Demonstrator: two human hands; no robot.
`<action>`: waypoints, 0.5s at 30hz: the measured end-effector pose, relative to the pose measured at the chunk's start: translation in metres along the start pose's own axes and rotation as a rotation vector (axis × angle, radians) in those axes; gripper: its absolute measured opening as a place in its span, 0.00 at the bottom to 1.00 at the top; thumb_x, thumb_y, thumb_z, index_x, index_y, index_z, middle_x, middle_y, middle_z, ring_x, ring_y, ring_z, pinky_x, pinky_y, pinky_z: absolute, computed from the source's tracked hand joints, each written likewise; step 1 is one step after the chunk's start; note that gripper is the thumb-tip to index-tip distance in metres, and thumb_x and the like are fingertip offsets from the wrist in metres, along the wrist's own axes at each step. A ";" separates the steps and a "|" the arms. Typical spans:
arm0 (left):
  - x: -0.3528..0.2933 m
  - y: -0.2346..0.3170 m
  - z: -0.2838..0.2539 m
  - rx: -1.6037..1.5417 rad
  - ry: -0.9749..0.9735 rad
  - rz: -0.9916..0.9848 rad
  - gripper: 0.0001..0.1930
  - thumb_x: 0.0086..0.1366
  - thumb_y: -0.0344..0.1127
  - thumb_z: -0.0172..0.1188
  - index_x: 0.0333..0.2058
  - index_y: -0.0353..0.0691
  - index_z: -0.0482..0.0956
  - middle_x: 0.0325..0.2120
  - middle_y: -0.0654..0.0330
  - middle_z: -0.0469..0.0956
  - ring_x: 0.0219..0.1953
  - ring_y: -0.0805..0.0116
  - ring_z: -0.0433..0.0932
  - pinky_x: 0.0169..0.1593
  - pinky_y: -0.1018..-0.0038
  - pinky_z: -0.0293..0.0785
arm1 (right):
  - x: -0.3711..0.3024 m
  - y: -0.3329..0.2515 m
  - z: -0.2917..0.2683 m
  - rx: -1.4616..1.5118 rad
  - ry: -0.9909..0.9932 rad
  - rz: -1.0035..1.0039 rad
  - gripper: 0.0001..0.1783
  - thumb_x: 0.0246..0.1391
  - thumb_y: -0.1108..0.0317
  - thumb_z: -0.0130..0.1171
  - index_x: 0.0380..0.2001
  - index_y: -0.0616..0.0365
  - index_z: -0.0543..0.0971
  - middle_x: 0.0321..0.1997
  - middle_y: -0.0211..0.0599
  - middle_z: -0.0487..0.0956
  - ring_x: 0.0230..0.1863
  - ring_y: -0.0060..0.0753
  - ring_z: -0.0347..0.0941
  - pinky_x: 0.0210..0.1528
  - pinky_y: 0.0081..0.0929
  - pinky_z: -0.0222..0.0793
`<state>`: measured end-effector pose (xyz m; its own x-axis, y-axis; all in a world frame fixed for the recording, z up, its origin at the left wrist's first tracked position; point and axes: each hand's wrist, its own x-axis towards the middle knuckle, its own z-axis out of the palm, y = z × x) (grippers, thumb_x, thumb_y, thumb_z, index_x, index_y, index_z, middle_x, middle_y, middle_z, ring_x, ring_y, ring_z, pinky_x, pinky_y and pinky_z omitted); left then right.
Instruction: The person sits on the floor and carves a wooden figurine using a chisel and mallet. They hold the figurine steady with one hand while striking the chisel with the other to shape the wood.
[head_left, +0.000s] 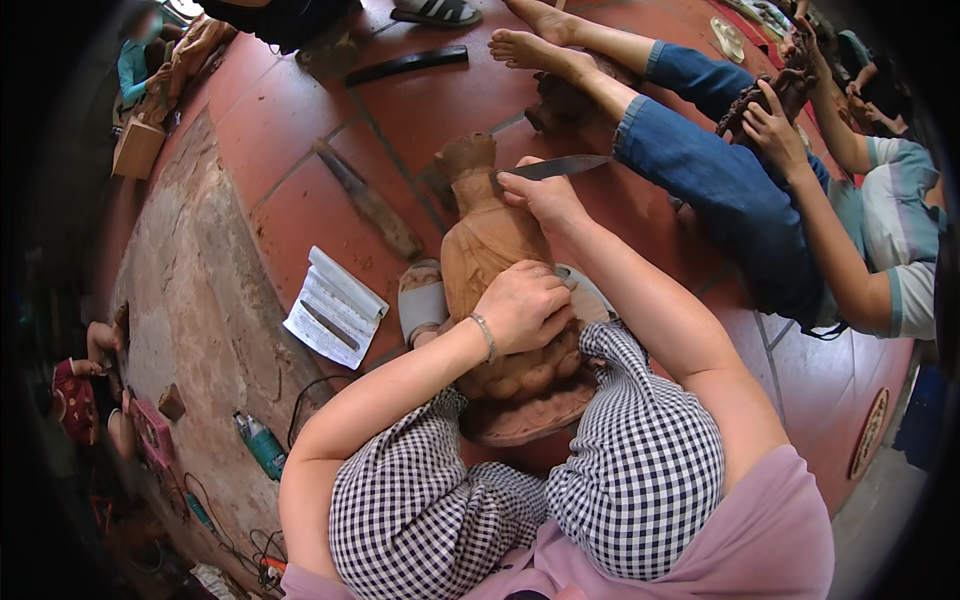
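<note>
A carved wooden statue (478, 245) in a draped robe stands tilted between my knees, its round base (530, 418) close to my lap. My left hand (528, 303) is closed, its fingers curled against the statue's lower front; some fingertips are hidden. Beside the statue's neck, my right hand (548, 198) grips a knife. The dark pointed knife blade (565, 166) sticks out to the right, away from the carving; its handle is not visible. My right thumb and fingertips are close to the statue's shoulder.
On the red tile floor lie a wooden-handled tool (370, 203), a printed paper sheet (342, 308) with a thin blade on it, and a dark bar (407, 65). A green power tool (262, 445) and cables are at left. Another person's jeans-clad legs (690, 175) stretch in from the right.
</note>
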<state>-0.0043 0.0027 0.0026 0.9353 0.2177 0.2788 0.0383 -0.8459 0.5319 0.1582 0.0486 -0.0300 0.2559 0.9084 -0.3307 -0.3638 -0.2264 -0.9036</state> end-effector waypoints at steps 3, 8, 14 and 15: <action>0.000 -0.001 0.000 0.013 -0.003 0.000 0.07 0.59 0.37 0.63 0.28 0.41 0.80 0.30 0.58 0.82 0.40 0.61 0.81 0.54 0.64 0.75 | 0.002 -0.006 0.003 -0.162 -0.044 -0.007 0.05 0.58 0.71 0.65 0.33 0.57 0.77 0.41 0.33 0.81 0.41 0.26 0.80 0.46 0.25 0.78; 0.001 -0.002 0.002 -0.007 -0.022 0.008 0.07 0.59 0.37 0.63 0.28 0.40 0.81 0.30 0.58 0.82 0.39 0.60 0.81 0.54 0.64 0.75 | -0.002 -0.009 -0.005 0.177 0.067 0.075 0.06 0.58 0.72 0.65 0.32 0.57 0.76 0.30 0.30 0.79 0.36 0.25 0.78 0.38 0.19 0.77; 0.000 -0.002 0.002 0.005 -0.018 -0.006 0.07 0.59 0.38 0.63 0.27 0.41 0.81 0.29 0.58 0.81 0.40 0.59 0.81 0.54 0.63 0.74 | 0.001 -0.015 0.007 -0.179 0.008 -0.045 0.09 0.52 0.70 0.69 0.24 0.57 0.77 0.25 0.28 0.77 0.28 0.26 0.76 0.37 0.27 0.78; 0.000 -0.002 0.003 0.002 -0.011 0.002 0.08 0.59 0.38 0.63 0.27 0.40 0.81 0.29 0.58 0.81 0.40 0.59 0.81 0.54 0.63 0.74 | 0.002 -0.017 0.004 -0.076 0.016 0.023 0.09 0.52 0.71 0.69 0.24 0.56 0.77 0.25 0.29 0.78 0.27 0.26 0.75 0.36 0.27 0.77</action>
<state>-0.0036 0.0029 -0.0010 0.9393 0.2107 0.2706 0.0373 -0.8470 0.5302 0.1617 0.0556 -0.0144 0.2625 0.8970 -0.3555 -0.3012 -0.2739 -0.9134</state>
